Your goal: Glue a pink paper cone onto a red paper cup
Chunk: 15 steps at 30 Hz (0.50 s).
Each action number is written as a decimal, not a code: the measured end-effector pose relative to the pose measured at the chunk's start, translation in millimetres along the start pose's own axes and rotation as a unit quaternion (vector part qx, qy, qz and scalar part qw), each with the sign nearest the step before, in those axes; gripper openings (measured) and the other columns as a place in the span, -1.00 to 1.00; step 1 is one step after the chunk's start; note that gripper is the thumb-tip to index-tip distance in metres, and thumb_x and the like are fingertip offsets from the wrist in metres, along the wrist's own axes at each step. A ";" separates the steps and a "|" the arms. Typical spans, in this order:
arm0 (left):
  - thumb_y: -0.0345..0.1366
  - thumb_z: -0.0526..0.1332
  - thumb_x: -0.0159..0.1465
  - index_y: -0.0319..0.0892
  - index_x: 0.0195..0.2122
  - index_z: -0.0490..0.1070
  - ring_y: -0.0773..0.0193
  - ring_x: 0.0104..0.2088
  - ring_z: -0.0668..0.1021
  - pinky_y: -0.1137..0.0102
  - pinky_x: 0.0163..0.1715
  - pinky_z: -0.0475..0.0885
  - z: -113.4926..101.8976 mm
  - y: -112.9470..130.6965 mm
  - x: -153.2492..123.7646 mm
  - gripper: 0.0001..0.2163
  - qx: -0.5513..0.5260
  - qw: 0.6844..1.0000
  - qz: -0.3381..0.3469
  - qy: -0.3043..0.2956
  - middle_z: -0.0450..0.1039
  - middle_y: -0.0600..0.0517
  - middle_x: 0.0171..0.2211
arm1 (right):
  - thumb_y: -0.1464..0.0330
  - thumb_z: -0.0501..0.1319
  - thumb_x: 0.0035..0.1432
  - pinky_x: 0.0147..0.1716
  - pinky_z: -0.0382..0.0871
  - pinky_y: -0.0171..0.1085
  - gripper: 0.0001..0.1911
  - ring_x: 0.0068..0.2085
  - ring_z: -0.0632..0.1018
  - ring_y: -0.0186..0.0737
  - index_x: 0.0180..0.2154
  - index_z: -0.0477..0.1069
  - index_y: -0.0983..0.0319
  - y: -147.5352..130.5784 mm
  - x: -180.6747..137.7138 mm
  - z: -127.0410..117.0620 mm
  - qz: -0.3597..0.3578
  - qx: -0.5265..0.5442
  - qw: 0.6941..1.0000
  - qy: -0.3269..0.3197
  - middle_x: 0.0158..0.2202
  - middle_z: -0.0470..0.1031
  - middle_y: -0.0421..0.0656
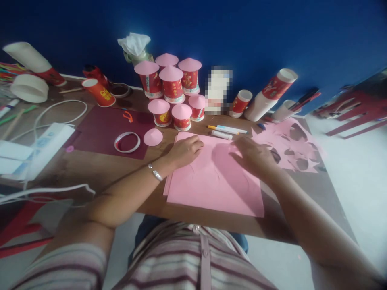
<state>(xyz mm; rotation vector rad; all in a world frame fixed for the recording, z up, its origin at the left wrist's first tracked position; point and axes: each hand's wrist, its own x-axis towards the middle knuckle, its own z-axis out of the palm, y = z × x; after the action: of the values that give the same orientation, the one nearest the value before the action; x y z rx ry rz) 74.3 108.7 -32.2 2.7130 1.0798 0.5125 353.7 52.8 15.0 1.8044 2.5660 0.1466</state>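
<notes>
The pink paper sheet (211, 185) lies on the table's (99, 171) near edge. The left hand (186, 151) rests on its far left corner, fingers curled together; whether they pinch anything, I cannot tell. The right hand (254, 156) lies flat on the sheet's far right part, fingers seemingly outstretched, blurred.

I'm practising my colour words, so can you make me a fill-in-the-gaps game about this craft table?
1. The left hand and the right hand both rest on ____ paper.
2. The silver bracelet is on the ____ wrist.
3. The cups with pink cone lids are ____.
4. The wall behind the table is ____.

Missing words: pink, left, red, blue.
</notes>
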 end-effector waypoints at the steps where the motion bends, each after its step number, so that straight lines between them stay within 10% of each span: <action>1: -0.37 0.10 0.49 -0.22 -0.10 0.56 0.21 -0.13 0.62 0.35 -0.19 0.48 -0.1 -0.5 -0.1 -0.78 0.007 1.000 0.004 0.005 0.57 -0.07 -0.12 | 0.25 0.21 0.43 -0.23 0.43 -0.17 -0.73 0.03 0.59 0.02 0.05 0.50 0.22 -12.0 -3.1 -0.4 -0.054 0.008 0.998 0.012 0.06 0.60 0.04; 5: -0.36 0.12 0.49 -0.20 -0.12 0.56 0.20 -0.14 0.62 0.32 -0.20 0.47 -2.1 -4.5 -0.8 -0.80 0.022 0.999 0.004 0.047 0.60 -0.07 -0.12 | 0.19 0.27 0.42 -0.27 0.40 -0.19 -0.73 -0.10 0.56 -0.07 -0.01 0.48 0.25 -54.2 -21.9 -4.8 -0.177 -0.001 0.984 0.010 -0.03 0.61 0.02; 15: -0.35 0.14 0.47 -0.17 -0.16 0.57 0.17 -0.15 0.62 0.31 -0.22 0.45 -10.6 -4.7 -1.2 -0.81 0.028 0.997 -0.008 0.066 0.61 -0.06 -0.17 | 0.69 0.07 0.25 -0.52 0.05 -0.21 -0.73 -0.38 0.45 -0.16 -0.21 0.48 0.34 -94.7 -22.6 -18.8 -0.170 -0.101 0.980 -0.023 -0.40 0.47 -0.03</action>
<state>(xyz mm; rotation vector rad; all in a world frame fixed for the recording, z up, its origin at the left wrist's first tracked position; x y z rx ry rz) 66.5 111.7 -24.0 2.7500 1.1625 0.6772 271.4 -1.6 25.2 1.2692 2.6651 0.3426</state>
